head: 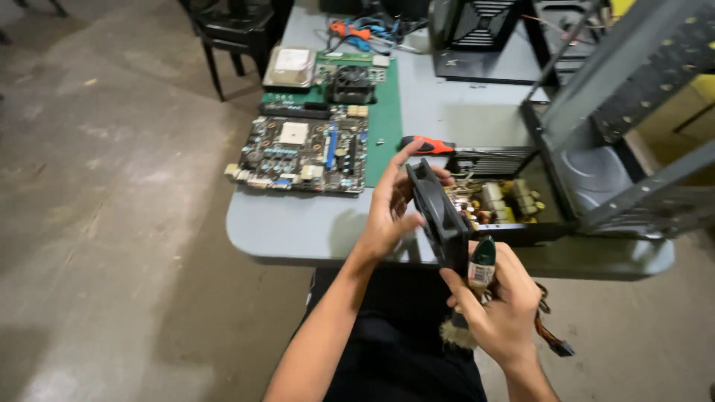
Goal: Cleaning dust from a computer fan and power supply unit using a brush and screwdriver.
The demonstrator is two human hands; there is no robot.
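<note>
While the person sits at the near edge of the grey tabletop (313, 231), both hands are raised over the lap with a black case fan (438, 212) between them. The left hand (391, 205) is closed around the fan's far side, fingers curled over its upper rim and thumb pressed on the near face, so the fan stands on edge, tilted. The right hand (497, 305) sits just below, wrapped around a brush (477, 286) with a dark green handle whose bristles stick out under the fist; its fingertips touch the fan's lower corner. A cable with a small connector (555, 339) hangs beside that wrist. Just behind the fan, on the tabletop, lies an opened power supply (499, 201), with a red-handled screwdriver (428, 144) next to it. Further left a motherboard (302, 155) rests on a green mat (383, 119), and an open computer case (618, 112) stands to the right.
</note>
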